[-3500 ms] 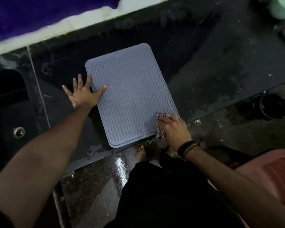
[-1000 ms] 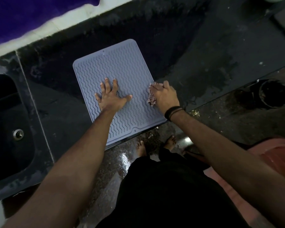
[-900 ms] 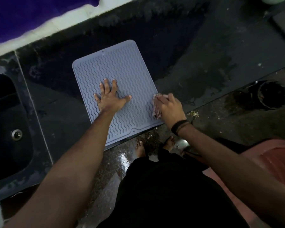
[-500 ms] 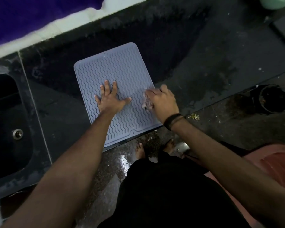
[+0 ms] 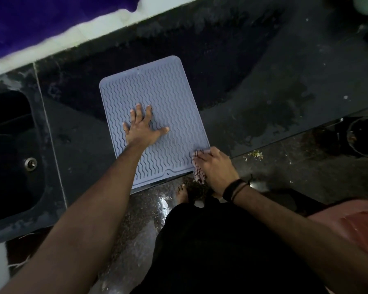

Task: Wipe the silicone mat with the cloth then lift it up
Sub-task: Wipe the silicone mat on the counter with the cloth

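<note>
l hand (image 5: 143, 129) flat on mat (image 5: 157, 92), r hand (image 5: 214, 166) gripping cloth (image 5: 199, 174), sink (image 5: 13, 145) prob empty.

One silicone mat (image 5: 157, 98), one cloth (image 5: 199, 166), two hands — one sink (image 5: 9, 155), one wristband (image 5: 232, 189).

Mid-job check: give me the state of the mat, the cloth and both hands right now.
Mat: flat on the counter, near edge at the counter's edge, not lifted.
Cloth: bunched under the right hand at the mat's near right corner.
Left hand: open, palm down, fingers spread on the mat.
Right hand: closed on the cloth.
</note>
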Motion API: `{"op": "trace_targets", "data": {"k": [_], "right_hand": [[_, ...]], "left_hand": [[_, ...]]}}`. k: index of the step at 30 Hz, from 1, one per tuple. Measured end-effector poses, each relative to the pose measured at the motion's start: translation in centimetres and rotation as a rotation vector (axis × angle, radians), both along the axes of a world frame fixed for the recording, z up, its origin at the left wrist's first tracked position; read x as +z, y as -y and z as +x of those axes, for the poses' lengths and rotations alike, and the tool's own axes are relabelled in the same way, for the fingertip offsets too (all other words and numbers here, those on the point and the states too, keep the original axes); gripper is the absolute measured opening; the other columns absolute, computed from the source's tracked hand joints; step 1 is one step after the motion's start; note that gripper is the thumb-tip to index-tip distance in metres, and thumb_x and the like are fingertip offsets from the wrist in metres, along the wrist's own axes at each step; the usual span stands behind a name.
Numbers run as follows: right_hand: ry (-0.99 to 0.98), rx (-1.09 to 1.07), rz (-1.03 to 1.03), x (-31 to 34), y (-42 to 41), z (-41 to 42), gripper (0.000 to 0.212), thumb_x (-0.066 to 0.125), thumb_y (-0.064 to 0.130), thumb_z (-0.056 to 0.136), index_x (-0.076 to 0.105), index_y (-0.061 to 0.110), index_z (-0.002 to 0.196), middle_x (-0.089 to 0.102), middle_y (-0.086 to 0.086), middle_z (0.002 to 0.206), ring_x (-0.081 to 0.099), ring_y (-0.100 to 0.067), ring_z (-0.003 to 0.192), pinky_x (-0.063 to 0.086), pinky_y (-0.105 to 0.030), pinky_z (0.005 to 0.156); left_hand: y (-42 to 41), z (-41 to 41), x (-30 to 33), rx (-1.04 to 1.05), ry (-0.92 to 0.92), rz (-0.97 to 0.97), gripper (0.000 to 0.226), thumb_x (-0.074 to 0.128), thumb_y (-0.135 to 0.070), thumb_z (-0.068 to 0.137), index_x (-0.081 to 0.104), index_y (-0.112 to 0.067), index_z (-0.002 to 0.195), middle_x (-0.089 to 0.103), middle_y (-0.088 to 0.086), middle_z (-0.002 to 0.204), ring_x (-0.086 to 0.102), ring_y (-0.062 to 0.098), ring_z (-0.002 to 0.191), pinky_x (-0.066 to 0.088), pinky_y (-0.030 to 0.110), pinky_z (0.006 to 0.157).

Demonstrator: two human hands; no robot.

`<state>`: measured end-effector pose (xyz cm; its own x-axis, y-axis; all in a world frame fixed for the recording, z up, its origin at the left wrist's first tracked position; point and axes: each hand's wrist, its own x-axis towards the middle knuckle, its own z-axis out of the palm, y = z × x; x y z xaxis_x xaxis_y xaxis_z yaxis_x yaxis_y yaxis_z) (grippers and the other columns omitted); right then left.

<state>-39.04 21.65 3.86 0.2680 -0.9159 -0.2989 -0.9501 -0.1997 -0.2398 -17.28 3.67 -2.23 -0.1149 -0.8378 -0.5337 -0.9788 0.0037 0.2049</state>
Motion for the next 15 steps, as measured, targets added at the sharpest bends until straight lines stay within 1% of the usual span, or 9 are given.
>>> {"op": "trace_targets", "data": {"k": [1, 3, 5, 7, 8, 10, 12, 15], "right_hand": [[-0.006, 0.018, 0.008, 0.5, 0.3, -0.1, 0.051, 0.028, 0.016, 0.085, 0.059, 0.020, 0.124, 0.060, 0.002, 0.125, 0.043, -0.026, 0.118, 0.041, -0.038, 0.095], [0.006, -0.006, -0.013, 1.5, 2.3, -0.4, 0.037, 0.045, 0.013, 0.085, 0.063, 0.022, 0.116, 0.064, 0.001, 0.117, 0.044, -0.024, 0.114, 0.045, -0.039, 0.092], [0.048, -0.075, -0.088, 2.0, 5.8, -0.6, 0.037, 0.055, 0.011, 0.083, 0.060, 0.018, 0.120, 0.062, -0.002, 0.120, 0.044, -0.025, 0.115, 0.046, -0.042, 0.092], [0.060, -0.126, -0.161, 1.4, 10.1, -0.3, 0.044, 0.054, 0.008, 0.084, 0.053, 0.015, 0.128, 0.056, -0.004, 0.130, 0.041, -0.028, 0.117, 0.044, -0.043, 0.092], [0.053, -0.137, -0.156, 1.1, 12.0, 0.0, 0.045, 0.051, 0.008, 0.087, 0.051, 0.013, 0.131, 0.054, -0.004, 0.134, 0.040, -0.029, 0.119, 0.043, -0.043, 0.093], [-0.009, -0.121, -0.099, -0.1, 14.2, 0.4, 0.042, 0.048, 0.010, 0.090, 0.050, 0.012, 0.132, 0.052, -0.004, 0.135, 0.038, -0.030, 0.121, 0.041, -0.043, 0.095], [-0.053, -0.103, -0.093, -1.5, 13.6, 0.1, 0.042, 0.046, 0.012, 0.090, 0.050, 0.011, 0.132, 0.054, -0.005, 0.132, 0.038, -0.031, 0.122, 0.039, -0.044, 0.098], [0.000, -0.081, -0.105, -2.1, 9.1, -0.8, 0.047, 0.051, 0.015, 0.088, 0.050, 0.012, 0.135, 0.053, -0.004, 0.136, 0.039, -0.031, 0.125, 0.037, -0.045, 0.102]], "left_hand": [[0.0, 0.1, -0.2, -0.003, -0.007, -0.002, 0.109, 0.053, -0.081, 0.085, -0.006, -0.035, 0.163, -0.025, -0.002, 0.169, -0.022, 0.024, 0.156, -0.010, 0.058, 0.123], [0.1, 0.3, -0.5, -0.002, -0.029, -0.011, 0.109, 0.053, -0.080, 0.085, -0.006, -0.035, 0.163, -0.025, -0.002, 0.169, -0.022, 0.024, 0.156, -0.011, 0.058, 0.122], [0.1, 0.5, -0.7, 0.002, -0.045, -0.016, 0.108, 0.054, -0.079, 0.085, -0.006, -0.035, 0.163, -0.025, -0.002, 0.169, -0.022, 0.024, 0.156, -0.012, 0.058, 0.123], [0.1, 0.6, -0.8, -0.004, -0.035, -0.026, 0.107, 0.055, -0.078, 0.086, -0.006, -0.035, 0.164, -0.025, -0.002, 0.169, -0.022, 0.023, 0.156, -0.011, 0.058, 0.123], [0.2, 0.6, -0.7, -0.001, -0.032, -0.023, 0.107, 0.055, -0.078, 0.086, -0.005, -0.035, 0.164, -0.025, -0.002, 0.169, -0.021, 0.023, 0.156, -0.011, 0.057, 0.123], [0.2, 0.5, -0.7, 0.005, -0.024, -0.016, 0.107, 0.055, -0.078, 0.086, -0.006, -0.035, 0.163, -0.024, -0.002, 0.169, -0.021, 0.023, 0.156, -0.011, 0.057, 0.123], [0.2, 0.4, -0.5, -0.002, -0.012, -0.011, 0.107, 0.054, -0.079, 0.086, -0.006, -0.036, 0.163, -0.024, -0.003, 0.170, -0.021, 0.022, 0.156, -0.010, 0.057, 0.123], [0.1, 0.3, -0.1, 0.002, -0.004, -0.001, 0.107, 0.053, -0.080, 0.086, -0.007, -0.036, 0.163, -0.025, -0.003, 0.169, -0.021, 0.022, 0.157, -0.009, 0.056, 0.124]]}}
